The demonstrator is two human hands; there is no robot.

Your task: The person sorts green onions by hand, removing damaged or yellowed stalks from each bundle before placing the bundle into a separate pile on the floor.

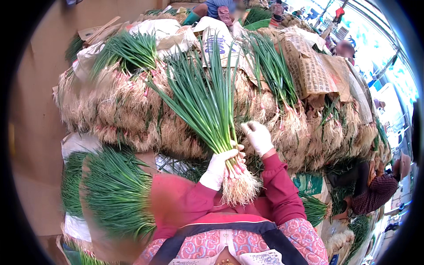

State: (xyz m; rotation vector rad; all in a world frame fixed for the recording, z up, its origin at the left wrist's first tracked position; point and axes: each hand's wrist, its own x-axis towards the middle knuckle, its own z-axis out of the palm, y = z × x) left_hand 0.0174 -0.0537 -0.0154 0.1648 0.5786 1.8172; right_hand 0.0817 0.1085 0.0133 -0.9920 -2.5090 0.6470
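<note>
A bunch of green garlic [204, 104] slants up and away in front of me, its long leaves fanned out and its pink bulbs and pale roots hanging toward my chest. My left hand [219, 164], in a white glove, is closed around the stems just above the bulbs. Just right of the stems is my right hand [258, 138], also gloved in white, raised and apart from the bunch. Its fingers are curled in, and whether anything is between them does not show.
Beyond my hands, a long stack of green garlic [119, 110] has roots facing me, partly covered by sacks [307, 66]. Loose bunches [274, 66] lie on top. A large leafy pile [117, 190] is at my left. Another person [375, 190] crouches at the right; others work farther off.
</note>
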